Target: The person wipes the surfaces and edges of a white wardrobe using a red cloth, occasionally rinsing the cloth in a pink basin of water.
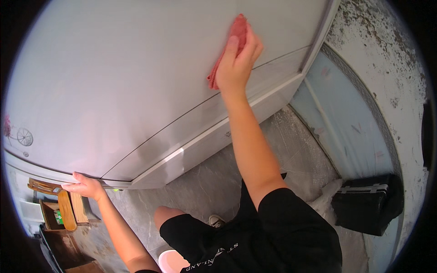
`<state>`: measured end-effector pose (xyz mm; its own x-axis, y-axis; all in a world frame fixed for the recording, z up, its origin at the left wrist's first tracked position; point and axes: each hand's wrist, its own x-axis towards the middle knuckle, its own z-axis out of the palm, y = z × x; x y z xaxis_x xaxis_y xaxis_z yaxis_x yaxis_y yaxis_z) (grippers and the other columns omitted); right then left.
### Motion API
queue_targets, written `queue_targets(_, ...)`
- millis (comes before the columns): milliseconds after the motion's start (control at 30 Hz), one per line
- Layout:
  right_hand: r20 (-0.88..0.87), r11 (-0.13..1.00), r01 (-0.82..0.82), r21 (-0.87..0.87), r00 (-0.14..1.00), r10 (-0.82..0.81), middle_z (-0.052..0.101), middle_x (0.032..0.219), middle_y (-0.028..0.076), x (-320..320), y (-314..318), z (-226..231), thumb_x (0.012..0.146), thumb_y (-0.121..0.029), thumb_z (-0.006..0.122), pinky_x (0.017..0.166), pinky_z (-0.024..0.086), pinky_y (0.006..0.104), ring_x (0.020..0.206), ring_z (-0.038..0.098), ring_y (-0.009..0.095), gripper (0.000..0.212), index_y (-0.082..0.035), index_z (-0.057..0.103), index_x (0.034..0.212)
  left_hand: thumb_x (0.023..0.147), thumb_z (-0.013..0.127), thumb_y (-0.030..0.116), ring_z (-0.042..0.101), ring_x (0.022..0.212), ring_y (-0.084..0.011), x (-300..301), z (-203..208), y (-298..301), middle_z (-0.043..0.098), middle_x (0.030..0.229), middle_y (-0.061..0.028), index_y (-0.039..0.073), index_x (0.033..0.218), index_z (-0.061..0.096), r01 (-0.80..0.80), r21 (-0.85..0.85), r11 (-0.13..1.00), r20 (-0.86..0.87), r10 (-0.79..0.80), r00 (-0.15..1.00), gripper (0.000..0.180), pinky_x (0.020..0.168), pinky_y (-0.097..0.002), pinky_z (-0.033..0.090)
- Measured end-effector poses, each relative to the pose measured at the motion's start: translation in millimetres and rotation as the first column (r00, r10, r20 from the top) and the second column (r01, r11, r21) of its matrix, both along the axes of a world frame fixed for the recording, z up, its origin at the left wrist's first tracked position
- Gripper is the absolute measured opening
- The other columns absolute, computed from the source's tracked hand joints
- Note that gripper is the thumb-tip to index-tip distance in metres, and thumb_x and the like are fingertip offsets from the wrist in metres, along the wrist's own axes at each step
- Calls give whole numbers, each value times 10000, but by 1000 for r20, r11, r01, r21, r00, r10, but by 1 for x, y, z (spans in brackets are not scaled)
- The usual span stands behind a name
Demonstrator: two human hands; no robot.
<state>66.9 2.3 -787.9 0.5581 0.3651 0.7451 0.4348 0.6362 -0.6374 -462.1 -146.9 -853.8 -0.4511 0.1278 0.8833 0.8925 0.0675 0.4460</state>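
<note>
A folded red cloth (238, 31) is gripped in my right hand (237, 63), which presses it against a large pale grey panel (127, 77), high and right of centre. The panel looks like a cabinet or wardrobe front, with a dark seam running across its lower part. At the panel's lower left corner, my left hand (86, 185) rests against the edge with its thumb raised and fingers stretched out. It holds nothing that I can see; part of its fingers lies at the panel's rim.
Below is a grey tiled floor (200, 182). A black case (368, 202) stands at the right beside a blue-covered, peeling wall (355, 113). Wooden chair parts (67, 209) and boxes are at the lower left. A pink-and-white round thing (173, 261) sits near my leg.
</note>
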Motion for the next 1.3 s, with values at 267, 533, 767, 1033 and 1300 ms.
queue_targets(267, -91, 969, 62, -240, 992, -86, 464, 1563, 250, -15, -24, -212, 1093, -100, 554, 1237, 360, 514, 1424, 468, 433, 509, 15, 425, 1572, 1125, 613, 475, 442, 1471, -526, -11, 4, -3, 374, 1600, -426, -207, 1610, 220, 29, 32, 999, -43, -28, 999, 925, 1269, -534, 347)
queue_targets(533, 91, 842, 42, -538, 996, 8, 592, 1435, 242, 15, -61, -241, 1079, -107, 614, 1170, 429, 507, 1341, 541, 459, 415, -1, 551, 1475, 1117, 635, 460, 447, 1475, -515, -15, 1, -9, 382, 1596, -427, -206, 1607, 220, 57, -19, 998, -70, -58, 996, 926, 1261, -531, 353)
queue_targets(767, 55, 745, -78, -663, 987, 152, 696, 1329, 207, 59, -60, -231, 1063, -175, 694, 1051, 537, 461, 1223, 674, 397, 388, -18, 631, 1412, 1126, 619, 439, 414, 1500, -563, -21, 1, -1, 357, 1617, -451, -192, 1627, 208, -37, -25, 999, -67, 35, 997, 905, 1267, -548, 360)
queue_targets(1033, -244, 838, -382, -391, 920, 306, 677, 1326, 165, 47, -41, -5, 1085, -236, 677, 1068, 533, 450, 1263, 655, 310, 386, -21, 640, 1404, 1100, 670, 437, 451, 1511, -494, -18, -8, -11, 392, 1656, -371, -141, 1652, 257, 54, -60, 997, 133, -46, 990, 899, 1256, -518, 386)
queue_targets(1300, -43, 938, -310, -153, 951, 307, 609, 1370, 174, 49, -17, 180, 1122, -249, 619, 1114, 495, 443, 1299, 605, 309, 424, 2, 581, 1463, 1067, 634, 289, 352, 1589, -458, 68, 124, -22, 363, 1724, -295, -10, 1693, 364, 41, 157, 987, -358, 18, 933, 744, 1289, -610, 286)
